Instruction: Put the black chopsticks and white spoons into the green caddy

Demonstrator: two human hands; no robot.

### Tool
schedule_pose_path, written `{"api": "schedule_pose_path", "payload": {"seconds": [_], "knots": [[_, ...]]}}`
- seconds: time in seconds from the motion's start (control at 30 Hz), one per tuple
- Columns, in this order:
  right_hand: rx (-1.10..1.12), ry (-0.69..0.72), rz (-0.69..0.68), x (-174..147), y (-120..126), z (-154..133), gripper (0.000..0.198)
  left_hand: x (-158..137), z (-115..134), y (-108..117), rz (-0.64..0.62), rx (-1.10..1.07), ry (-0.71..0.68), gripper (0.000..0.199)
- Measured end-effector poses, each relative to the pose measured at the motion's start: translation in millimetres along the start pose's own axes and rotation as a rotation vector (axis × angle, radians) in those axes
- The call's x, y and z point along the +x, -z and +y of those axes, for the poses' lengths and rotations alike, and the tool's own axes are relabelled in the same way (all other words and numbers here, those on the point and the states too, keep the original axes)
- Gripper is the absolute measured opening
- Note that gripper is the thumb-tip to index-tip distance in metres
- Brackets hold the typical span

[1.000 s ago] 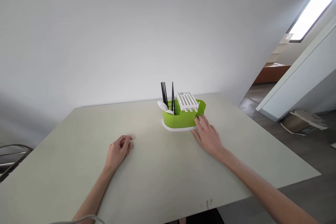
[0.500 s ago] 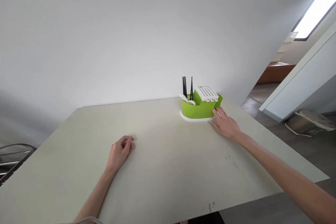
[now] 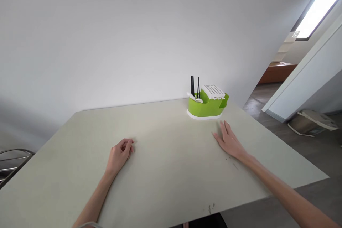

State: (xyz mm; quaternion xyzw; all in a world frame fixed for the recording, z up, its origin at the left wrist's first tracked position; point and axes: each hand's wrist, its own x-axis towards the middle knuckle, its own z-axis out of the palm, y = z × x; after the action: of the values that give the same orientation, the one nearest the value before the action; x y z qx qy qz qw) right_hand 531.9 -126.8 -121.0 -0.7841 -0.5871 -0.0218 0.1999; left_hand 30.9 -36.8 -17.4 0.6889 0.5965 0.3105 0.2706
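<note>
A green utensil caddy (image 3: 205, 108) with a white base stands near the back right of the table. Black chopsticks (image 3: 198, 87) and white spoons (image 3: 198, 100) poke up from its left part, and a white slotted cover (image 3: 213, 92) sits on top. Just in front of the caddy, apart from it, is my right hand (image 3: 229, 143), fingers stretched and spread, holding nothing. My left hand (image 3: 120, 154) rests on the tabletop left of centre, its fingers curled in with nothing visible in them.
The pale table (image 3: 160, 178) meets a plain wall (image 3: 133, 42) at its back. Beyond the right edge, a bin-like container (image 3: 312, 123) stands on the floor. Metal rails (image 3: 14, 164) show at the far left.
My right hand has let go of the caddy's right side and drawn back toward me. The caddy sits slightly farther back, against the wall. My left hand has stayed in place.
</note>
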Motion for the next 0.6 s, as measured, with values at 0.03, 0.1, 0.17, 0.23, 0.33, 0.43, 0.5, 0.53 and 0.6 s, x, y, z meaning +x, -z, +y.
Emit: {"api": "schedule_pose_path", "payload": {"seconds": [0.03, 0.1, 0.17, 0.23, 0.33, 0.43, 0.5, 0.53, 0.6], "knots": [[-0.007, -0.012, -0.012, -9.9, -4.3, -2.7, 0.08, 0.1, -0.6, -0.1, 0.001, 0.005, 0.0, 0.044], [-0.03, -0.012, -0.022, -23.9, -8.7, -7.3, 0.076, 0.4, -2.2, 0.1, -0.002, 0.021, 0.001, 0.044], [-0.047, 0.0, -0.019, -31.3, -8.4, -11.2, 0.074, 0.2, -3.7, -0.1, -0.002, 0.056, -0.003, 0.044], [-0.052, 0.017, -0.014, -34.7, -5.9, -14.6, 0.073, -1.9, -3.9, -2.0, 0.003, 0.129, -0.02, 0.045], [-0.064, 0.034, -0.002, -36.5, -2.5, -18.6, 0.072, -12.9, -2.7, -10.8, 0.036, 0.287, -0.15, 0.045], [-0.081, 0.03, -0.004, -36.6, -1.2, -21.7, 0.072, -34.2, -4.9, -25.6, 0.075, 0.449, -0.41, 0.049], [-0.091, 0.017, -0.01, -37.2, -0.9, -24.2, 0.073, -51.0, -9.8, -35.5, 0.096, 0.554, -0.509, 0.052], [-0.097, 0.01, -0.011, -38.2, -1.0, -25.7, 0.073, -59.1, -12.7, -39.6, 0.107, 0.603, -0.533, 0.054], [-0.111, 0.005, -0.008, -42.0, -1.2, -29.1, 0.073, -73.6, -17.4, -46.1, 0.128, 0.681, -0.585, 0.061]]}}
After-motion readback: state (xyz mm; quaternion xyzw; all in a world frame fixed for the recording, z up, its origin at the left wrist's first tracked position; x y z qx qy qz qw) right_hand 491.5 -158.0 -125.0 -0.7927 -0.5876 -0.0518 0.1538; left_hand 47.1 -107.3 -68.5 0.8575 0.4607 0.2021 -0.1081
